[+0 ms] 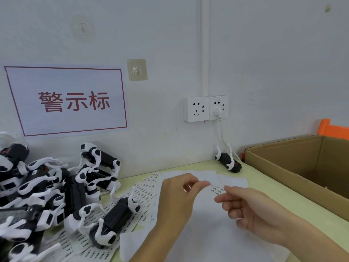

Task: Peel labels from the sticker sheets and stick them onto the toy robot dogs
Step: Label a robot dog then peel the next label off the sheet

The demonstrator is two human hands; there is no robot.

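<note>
- I see a pale green table set against a plain white wall, with a red-bordered sign taped up at the left and a double wall socket near the middle, one white plug in it.
- The table's back edge meets the wall; its right side is taken by an open cardboard box, with something orange behind the box's far corner.
- The open stretch is the middle of the table, covered by blank white backing paper under both hands.
- A heap of black-and-white toy robot dogs fills the left side, spilling toward the near left corner; one more dog lies alone at the back edge below the socket, its cord running down beside it.
- Printed sticker sheets lie spread beneath and beside the heap, reaching toward the centre.
- My left hand is curled, thumb and forefinger pinching the end of a small label strip above the paper.
- My right hand is curled too, fingertips at the strip's other end; I cannot tell whether they actually grip it.
- The heap crowds the left hand's side; the box wall stands close on the right.
</note>
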